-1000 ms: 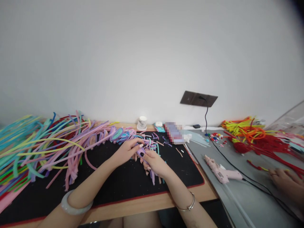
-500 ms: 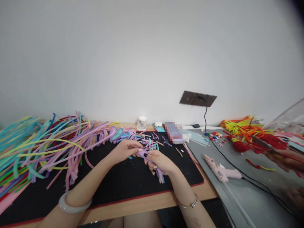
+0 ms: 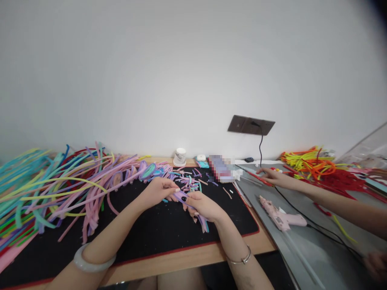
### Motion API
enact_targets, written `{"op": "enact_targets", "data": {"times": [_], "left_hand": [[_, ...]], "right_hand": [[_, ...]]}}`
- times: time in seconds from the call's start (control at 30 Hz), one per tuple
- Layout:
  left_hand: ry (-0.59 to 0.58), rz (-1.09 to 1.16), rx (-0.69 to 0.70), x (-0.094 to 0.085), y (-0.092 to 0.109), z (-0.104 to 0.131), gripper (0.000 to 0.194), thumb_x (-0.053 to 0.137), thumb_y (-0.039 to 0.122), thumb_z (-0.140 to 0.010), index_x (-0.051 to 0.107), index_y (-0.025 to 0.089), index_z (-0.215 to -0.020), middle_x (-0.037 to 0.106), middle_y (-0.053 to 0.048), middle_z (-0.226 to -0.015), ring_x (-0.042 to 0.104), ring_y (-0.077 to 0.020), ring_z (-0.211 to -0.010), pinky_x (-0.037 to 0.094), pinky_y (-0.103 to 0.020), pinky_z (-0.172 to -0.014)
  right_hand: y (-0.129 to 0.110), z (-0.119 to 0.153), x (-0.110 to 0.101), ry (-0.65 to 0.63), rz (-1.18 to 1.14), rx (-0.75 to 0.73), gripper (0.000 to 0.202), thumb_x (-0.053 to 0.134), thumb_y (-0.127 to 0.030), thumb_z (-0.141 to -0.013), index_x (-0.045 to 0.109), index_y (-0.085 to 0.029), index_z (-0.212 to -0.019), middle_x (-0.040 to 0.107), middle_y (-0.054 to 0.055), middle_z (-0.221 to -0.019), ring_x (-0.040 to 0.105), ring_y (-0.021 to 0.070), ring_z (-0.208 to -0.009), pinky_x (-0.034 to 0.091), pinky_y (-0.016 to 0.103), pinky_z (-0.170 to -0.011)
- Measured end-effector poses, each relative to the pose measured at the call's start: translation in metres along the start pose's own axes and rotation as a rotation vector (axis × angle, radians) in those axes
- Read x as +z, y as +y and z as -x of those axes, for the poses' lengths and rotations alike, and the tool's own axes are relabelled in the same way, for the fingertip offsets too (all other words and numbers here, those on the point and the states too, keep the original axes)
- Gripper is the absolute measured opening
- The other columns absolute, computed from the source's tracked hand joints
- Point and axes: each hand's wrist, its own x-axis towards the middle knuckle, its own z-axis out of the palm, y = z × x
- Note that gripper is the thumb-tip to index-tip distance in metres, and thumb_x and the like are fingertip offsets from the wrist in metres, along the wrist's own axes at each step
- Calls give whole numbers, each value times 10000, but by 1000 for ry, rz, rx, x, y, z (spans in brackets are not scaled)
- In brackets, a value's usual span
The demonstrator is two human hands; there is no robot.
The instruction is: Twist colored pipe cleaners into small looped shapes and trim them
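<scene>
My left hand pinches the upper end of a bent bundle of lilac pipe cleaners. Around the middle of that bundle my right hand is closed, thumb on top. Loose lilac and teal ends stick out below the right palm. Both hands hover just over the black mat. Directly beyond them lie short cut pipe cleaner pieces. Coiled pipe cleaner loops sit in a row to their left. My fingers hide part of the bundle.
Long pastel pipe cleaners pile up at left. A cup stands by the wall. On the grey table at right lie a pink glue gun with a black cord and bright pipe cleaners. Another person's hand reaches across there.
Another person's arm has reached in from the right, toward the small items on the grey table. My hands keep nearly the same place and hold on the bundle.
</scene>
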Motion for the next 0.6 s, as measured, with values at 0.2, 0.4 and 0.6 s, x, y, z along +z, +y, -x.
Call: {"op": "enact_targets", "data": {"times": [0.2, 0.4, 0.6], "left_hand": [[3, 28, 44, 1, -3, -1, 195, 628, 347, -741, 652, 154, -746, 700, -27, -613, 710, -209, -641, 558, -283, -605], [-86, 41, 83, 1, -7, 2, 300, 617, 296, -785, 624, 157, -1051, 722, -27, -707, 716, -197, -655, 542, -256, -587], [-130, 89, 92, 7, -10, 3, 247, 636, 258, -774, 687, 150, -990, 735, -47, -752, 707, -181, -652, 542, -250, -606]], "right_hand": [[0, 1, 0, 29, 38, -17, 353, 567, -489, -827, 492, -175, -683, 358, -99, -414, 311, 49, -365, 403, 179, -385], [0, 2, 1, 41, 52, -3, 296, 542, -416, -857, 474, -181, -689, 369, -92, -435, 315, 53, -377, 412, 185, -401], [-2, 3, 2, 13, 38, -17, 302, 529, -430, -864, 481, -182, -698, 348, -91, -438, 297, 57, -379, 407, 195, -398]]}}
